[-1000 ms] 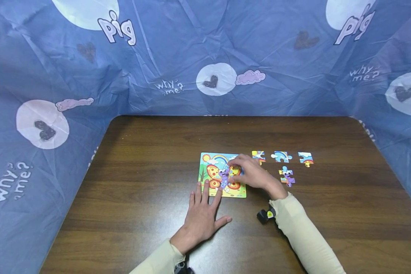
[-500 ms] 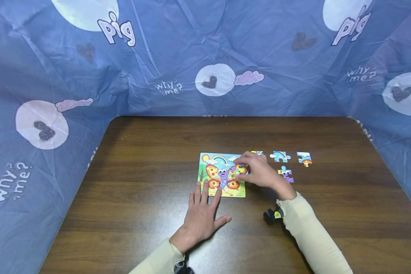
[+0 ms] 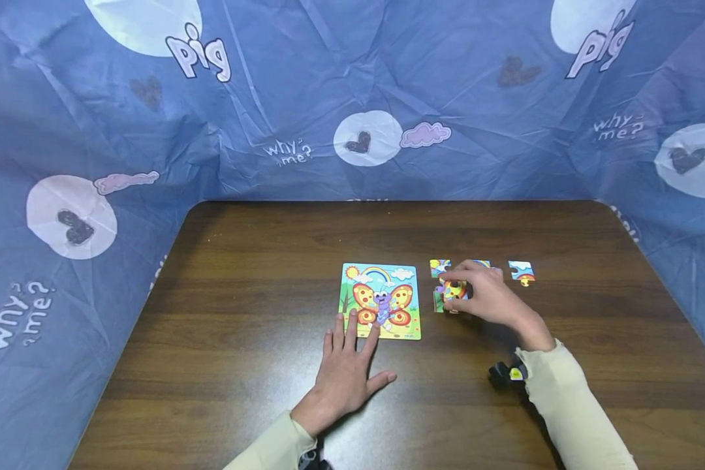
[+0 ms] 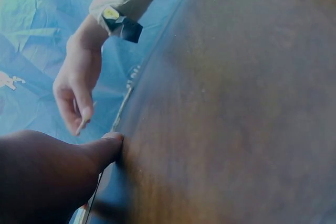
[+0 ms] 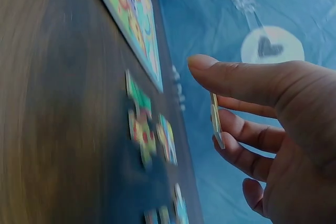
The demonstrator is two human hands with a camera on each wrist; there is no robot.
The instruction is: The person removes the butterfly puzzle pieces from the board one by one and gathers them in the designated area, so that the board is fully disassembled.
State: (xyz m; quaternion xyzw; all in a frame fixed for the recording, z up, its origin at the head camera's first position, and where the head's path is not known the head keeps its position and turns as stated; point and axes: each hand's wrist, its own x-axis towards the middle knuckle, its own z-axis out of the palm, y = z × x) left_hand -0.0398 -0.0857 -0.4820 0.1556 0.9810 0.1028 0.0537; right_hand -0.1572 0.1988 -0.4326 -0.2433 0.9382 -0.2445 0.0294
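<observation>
My right hand [image 3: 490, 294] pinches a yellow-and-red jigsaw piece [image 3: 455, 291] between thumb and fingers, over the loose pieces right of the butterfly puzzle board [image 3: 382, 297]. Seen from the right wrist, the held piece [image 5: 217, 121] is nearly edge-on, raised above the table. My left hand [image 3: 346, 372] lies palm down with fingers spread, fingertips on the board's near edge. The board's butterfly, sun and rainbow picture looks whole. A green-edged piece [image 3: 438, 301] shows partly beneath the held one. The right hand covers part of a rainbow piece [image 3: 480, 264].
A sun-and-rainbow piece [image 3: 440, 267] and a cloud piece [image 3: 522, 270] lie at the back of the group. A green piece [image 5: 139, 95] and a yellow-red piece [image 5: 143, 139] show in the right wrist view. A blue printed cloth [image 3: 305, 117] hangs around the brown table [image 3: 241, 294].
My right hand has moved right, from over the board to over the loose pieces, with the jigsaw piece in its fingers. My left hand has stayed in place.
</observation>
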